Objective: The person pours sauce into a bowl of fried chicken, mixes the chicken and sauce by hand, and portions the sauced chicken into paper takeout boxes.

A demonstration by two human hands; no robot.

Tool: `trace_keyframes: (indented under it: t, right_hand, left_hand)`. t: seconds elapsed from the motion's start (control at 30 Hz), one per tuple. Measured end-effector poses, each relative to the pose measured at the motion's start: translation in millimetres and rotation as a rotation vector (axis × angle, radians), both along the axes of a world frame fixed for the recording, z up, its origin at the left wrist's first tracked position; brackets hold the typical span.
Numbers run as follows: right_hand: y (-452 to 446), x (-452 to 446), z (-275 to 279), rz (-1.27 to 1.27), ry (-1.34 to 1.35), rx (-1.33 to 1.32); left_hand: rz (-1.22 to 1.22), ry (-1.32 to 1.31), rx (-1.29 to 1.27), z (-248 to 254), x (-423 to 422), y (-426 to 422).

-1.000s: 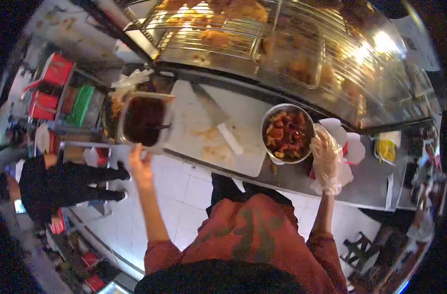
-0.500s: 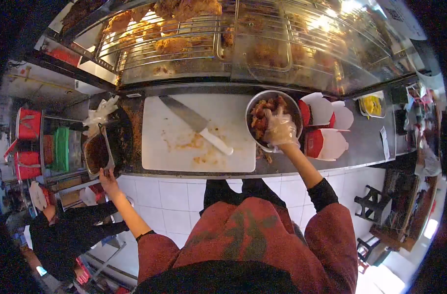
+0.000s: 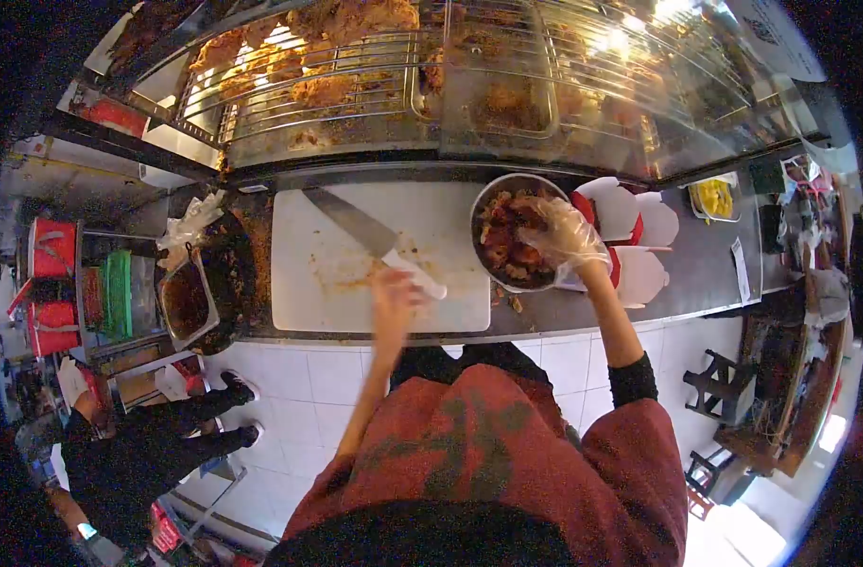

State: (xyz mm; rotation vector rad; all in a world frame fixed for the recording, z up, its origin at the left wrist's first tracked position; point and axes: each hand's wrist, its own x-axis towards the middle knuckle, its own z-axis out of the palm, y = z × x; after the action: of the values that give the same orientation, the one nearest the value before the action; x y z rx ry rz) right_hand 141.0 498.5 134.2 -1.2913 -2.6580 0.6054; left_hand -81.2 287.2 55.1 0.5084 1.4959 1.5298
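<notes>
My right hand, in a loose clear plastic glove, is over the right side of a round metal bowl. Its fingers point in toward dark, sauced fried pieces; glare and crumpled plastic hide whether they grip any. My bare left hand is smeared by motion above the white cutting board. It overlaps the handle of a large knife lying slantwise there, and contact cannot be made out. Brown crumbs and smears mark the board around the blade.
Red-and-white takeaway boxes stand open right of the bowl. Behind the counter is a glass cabinet with fried food on racks. At left, a metal tray of brown crumbs sits by a crumpled plastic bag. A person in black is lower left.
My left hand has left the crumb tray and swung right to the knife handle. My right hand has risen from the food and shifted right, toward the bowl's rim.
</notes>
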Motion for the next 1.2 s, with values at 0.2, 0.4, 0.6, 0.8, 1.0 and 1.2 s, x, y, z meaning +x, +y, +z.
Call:
trace_keyframes:
  t: [0.2, 0.4, 0.6, 0.8, 1.0, 1.2]
  right_hand:
    - [-19.5, -15.7, -35.5, -0.003, -0.345, 0.1]
    - [-28.3, -31.9, -19.7, -0.13, -0.364, 0.122]
    - [4.4, -9.5, -29.6, 0.125, 0.183, -0.112]
    - [-6.2, -76.4, -65.0, 0.393, 0.142, -0.294]
    - [-33.6, -119.1, -51.7, 0.282, 0.111, -0.148]
    - [-77.1, -135.6, -100.3, -0.049, -0.243, 0.16]
  left_hand:
    - [-0.166, -0.259, -0.033, -16.8, 82.1, 65.7]
    - [-0.232, -0.233, -0.094, -2.2, 72.7, 77.3]
    - [-0.257, 0.487, -0.118, -3.0, 54.8, 64.0]
    - [-0.035, 0.062, -0.176, -42.1, -11.7, 22.2]
    - [0.119, -0.144, -0.171, -15.1, -41.6, 25.3]
    - [-0.038, -0.067, -0.138, -11.3, -53.8, 24.2]
